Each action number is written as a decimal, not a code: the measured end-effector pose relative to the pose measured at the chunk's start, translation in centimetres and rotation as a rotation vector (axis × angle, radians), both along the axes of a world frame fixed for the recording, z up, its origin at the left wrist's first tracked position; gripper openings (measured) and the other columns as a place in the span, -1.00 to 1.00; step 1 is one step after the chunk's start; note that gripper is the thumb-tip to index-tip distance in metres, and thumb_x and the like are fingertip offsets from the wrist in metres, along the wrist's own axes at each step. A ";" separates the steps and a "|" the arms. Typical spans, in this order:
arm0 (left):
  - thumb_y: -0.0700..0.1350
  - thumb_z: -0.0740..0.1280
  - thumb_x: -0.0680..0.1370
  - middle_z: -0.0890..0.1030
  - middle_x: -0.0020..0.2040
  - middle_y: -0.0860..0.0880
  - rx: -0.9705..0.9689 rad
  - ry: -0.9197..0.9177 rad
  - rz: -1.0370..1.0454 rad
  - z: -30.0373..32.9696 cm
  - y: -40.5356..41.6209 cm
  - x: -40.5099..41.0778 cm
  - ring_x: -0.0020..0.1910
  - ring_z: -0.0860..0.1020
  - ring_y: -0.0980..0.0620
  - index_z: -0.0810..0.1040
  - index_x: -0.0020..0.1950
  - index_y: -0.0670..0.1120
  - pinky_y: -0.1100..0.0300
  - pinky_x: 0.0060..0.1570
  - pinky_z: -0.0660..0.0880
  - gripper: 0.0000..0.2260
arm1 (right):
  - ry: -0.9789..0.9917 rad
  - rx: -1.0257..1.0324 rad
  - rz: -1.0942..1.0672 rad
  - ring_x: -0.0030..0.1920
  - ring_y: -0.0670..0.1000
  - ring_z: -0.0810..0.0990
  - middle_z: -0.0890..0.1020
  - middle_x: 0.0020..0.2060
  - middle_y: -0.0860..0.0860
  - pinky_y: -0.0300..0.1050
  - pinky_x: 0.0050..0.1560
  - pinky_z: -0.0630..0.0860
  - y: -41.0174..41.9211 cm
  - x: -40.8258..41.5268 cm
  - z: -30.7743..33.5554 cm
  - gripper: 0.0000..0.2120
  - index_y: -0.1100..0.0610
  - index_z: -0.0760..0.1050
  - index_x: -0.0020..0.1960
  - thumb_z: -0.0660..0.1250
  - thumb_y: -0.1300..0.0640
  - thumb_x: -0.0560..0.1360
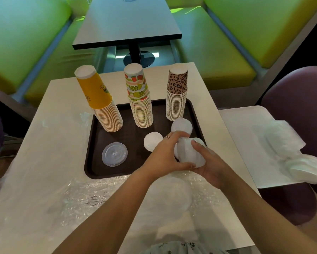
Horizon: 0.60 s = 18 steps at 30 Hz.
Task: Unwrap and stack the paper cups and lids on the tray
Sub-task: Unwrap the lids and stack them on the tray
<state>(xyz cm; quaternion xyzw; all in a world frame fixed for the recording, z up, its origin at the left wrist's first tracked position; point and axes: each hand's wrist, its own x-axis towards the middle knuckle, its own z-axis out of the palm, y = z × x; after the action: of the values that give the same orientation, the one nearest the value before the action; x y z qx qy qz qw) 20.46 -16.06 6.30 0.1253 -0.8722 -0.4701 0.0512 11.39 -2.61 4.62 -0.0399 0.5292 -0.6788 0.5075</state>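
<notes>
A dark brown tray (93,162) lies on the white table. Three upside-down cup stacks stand along its far side: yellow (100,101), fruit-patterned (140,99) and leopard-print (177,94). A clear lid stack (114,154) and two white lid stacks (152,141) (181,125) sit nearer. Over the tray's right front corner, both hands hold a wrapped bundle of white lids (188,152). My left hand (165,156) grips it from the left, thumb underneath. My right hand (209,162) cups it from the right and below.
Crumpled clear plastic wrap (91,195) covers the table's near side. A white tray (245,147) on the right carries another wrapped lid bundle (304,167). A dark table (126,21) and green benches (25,33) lie beyond. Purple chairs (300,99) stand at the right.
</notes>
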 end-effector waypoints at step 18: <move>0.00 0.60 0.26 0.42 0.17 0.10 -0.070 -0.043 0.027 -1.7 1.3 -2.8 0.12 0.42 0.18 0.30 0.25 0.06 0.48 -0.09 0.40 -0.32 | 0.104 0.076 -0.003 0.19 0.11 0.55 0.55 0.20 0.08 0.08 0.05 0.59 0.8 -2.2 -0.7 -0.39 0.03 0.37 0.33 0.38 -0.13 0.34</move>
<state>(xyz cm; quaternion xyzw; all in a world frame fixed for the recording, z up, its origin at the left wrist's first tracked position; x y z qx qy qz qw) 17.66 -14.78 4.61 0.1453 -0.8872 -0.4357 0.0434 9.22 -1.77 3.95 -0.0550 0.5804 -0.6559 0.4795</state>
